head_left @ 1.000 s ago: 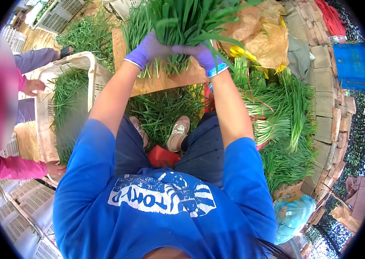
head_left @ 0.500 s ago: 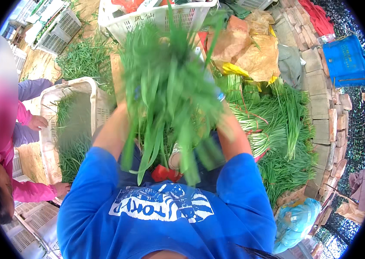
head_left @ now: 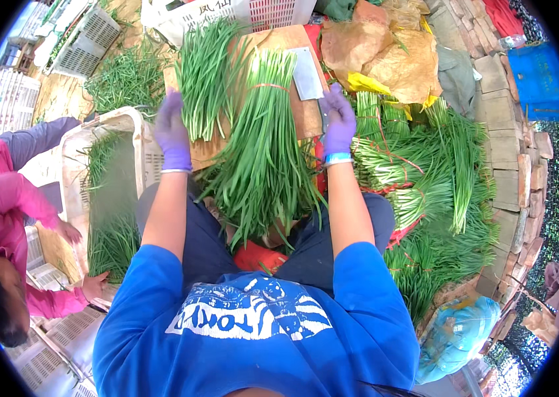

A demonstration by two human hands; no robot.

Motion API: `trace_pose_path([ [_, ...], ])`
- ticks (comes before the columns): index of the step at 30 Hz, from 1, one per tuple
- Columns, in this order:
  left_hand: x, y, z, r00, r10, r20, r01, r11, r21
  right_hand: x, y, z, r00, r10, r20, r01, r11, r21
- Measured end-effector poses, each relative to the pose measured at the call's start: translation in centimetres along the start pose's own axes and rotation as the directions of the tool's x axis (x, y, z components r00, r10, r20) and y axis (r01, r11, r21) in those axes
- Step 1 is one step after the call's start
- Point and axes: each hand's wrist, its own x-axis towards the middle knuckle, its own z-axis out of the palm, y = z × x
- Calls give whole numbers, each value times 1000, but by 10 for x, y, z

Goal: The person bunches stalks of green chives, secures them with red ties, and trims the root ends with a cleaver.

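A big bundle of garlic chives [head_left: 266,139], bound with a red band near its pale cut ends, lies on the wooden board [head_left: 278,38] with its green tips hanging over the near edge towards my lap. Left of it sits a loose pile of chives [head_left: 203,79]. A cleaver [head_left: 306,74] rests flat at the board's right side. My left hand [head_left: 172,134], in a purple glove, is held open beside the loose pile, fingers pointing away. In a matching glove, my right hand [head_left: 338,124] is open near the cleaver, apart from the bundle. Neither hand holds anything.
Tied chive bundles [head_left: 418,172] are heaped on my right, beside a brick edging [head_left: 496,159]. A white crate [head_left: 263,14] stands beyond the board. At left, a person in pink [head_left: 11,212] reaches to a white basket [head_left: 74,172] of chives. Brown wrapping [head_left: 398,66] lies at the far right.
The chives that were raised between my hands now lie on the board. My hands have let go and moved apart to either side. The person at left has shifted an arm.
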Motion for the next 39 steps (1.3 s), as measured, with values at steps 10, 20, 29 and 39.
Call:
trace_pose_path([
  [10, -19, -40, 117, 899, 267, 347, -426, 720, 548, -14, 79, 85, 985, 47, -166, -22, 989, 148],
  [20, -30, -38, 108, 972, 104, 210, -212, 768, 604, -25, 65, 79, 853, 396, -340, -328, 914, 240],
  [29, -43, -24, 26, 600, -557, 574, 796, 489, -358, -101, -84, 121, 868, 177, 465, -197, 980, -6],
  [39, -86, 60, -30, 693, -141, 707, 672, 482, -562, -186, -248, 57, 653, -189, 734, 439, 884, -162],
])
